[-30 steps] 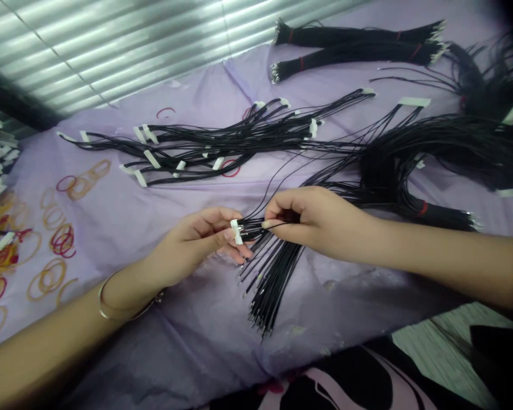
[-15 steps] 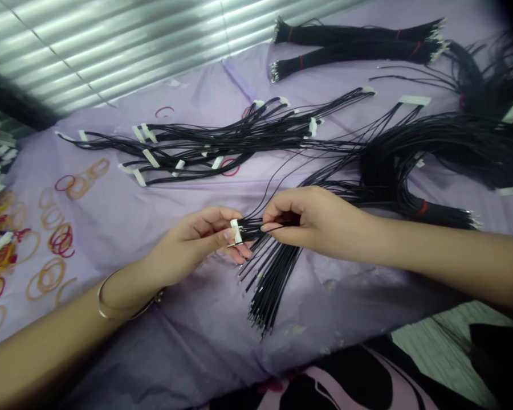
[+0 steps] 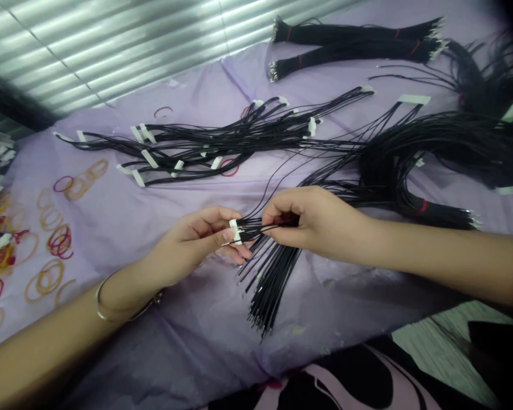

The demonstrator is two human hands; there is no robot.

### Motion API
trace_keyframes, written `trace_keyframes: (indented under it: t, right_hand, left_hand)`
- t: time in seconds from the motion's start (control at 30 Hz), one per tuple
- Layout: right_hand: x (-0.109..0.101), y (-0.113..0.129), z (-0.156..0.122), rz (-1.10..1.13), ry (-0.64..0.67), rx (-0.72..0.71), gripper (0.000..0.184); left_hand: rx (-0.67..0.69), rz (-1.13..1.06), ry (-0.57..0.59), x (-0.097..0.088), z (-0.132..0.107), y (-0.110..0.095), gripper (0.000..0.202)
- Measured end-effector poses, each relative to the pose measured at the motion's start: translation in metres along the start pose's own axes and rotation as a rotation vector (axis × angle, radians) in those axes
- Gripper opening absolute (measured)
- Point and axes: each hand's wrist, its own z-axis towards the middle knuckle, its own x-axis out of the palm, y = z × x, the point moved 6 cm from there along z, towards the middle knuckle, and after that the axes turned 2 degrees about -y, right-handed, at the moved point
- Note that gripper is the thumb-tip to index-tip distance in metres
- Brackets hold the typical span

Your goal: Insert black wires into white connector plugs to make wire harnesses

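My left hand grips the white connector between thumb and fingers; my right hand is pinched shut on black wires, how many I cannot tell. The connector lies just left of my right fingertips, its long axis running near to far, across the wires; my left hand is nearer, touching it. Left fingers point right, right fingers curl leftward, forearms coming from either side. Loose ends fan out nearer; harnesses lie farther.
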Motion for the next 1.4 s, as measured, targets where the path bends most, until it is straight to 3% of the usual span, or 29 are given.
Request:
trace_keyframes:
  t: [0.1,0.3,0.43,0.97,1.13,1.3,1.4]
  right_hand:
    - [0.000,0.001,0.000,-0.011,-0.030,-0.028,0.004]
    - [-0.002,0.011,-0.002,-0.151,-0.097,-0.249,0.004]
    - [-0.003,0.014,-0.004,-0.230,-0.127,-0.321,0.006]
    - [0.000,0.015,-0.005,-0.240,-0.084,-0.390,0.010]
    - [0.003,0.014,-0.006,-0.220,-0.077,-0.369,0.011]
    - [0.006,0.016,-0.008,-0.199,-0.077,-0.394,0.009]
    - [0.007,0.016,-0.008,-0.193,-0.095,-0.352,0.007]
  left_hand:
    - [-0.013,0.049,-0.005,0.000,0.000,0.001,0.020]
    - [-0.014,0.055,-0.043,-0.001,0.000,0.000,0.023]
    - [-0.054,0.048,-0.030,0.001,-0.001,-0.002,0.021]
    - [-0.097,-0.002,-0.054,0.002,-0.002,-0.001,0.024]
    - [-0.105,-0.015,-0.025,0.004,-0.001,-0.002,0.021]
    - [-0.046,-0.002,0.074,0.008,-0.001,-0.004,0.020]
    - [-0.069,0.044,0.054,0.006,-0.002,-0.002,0.021]
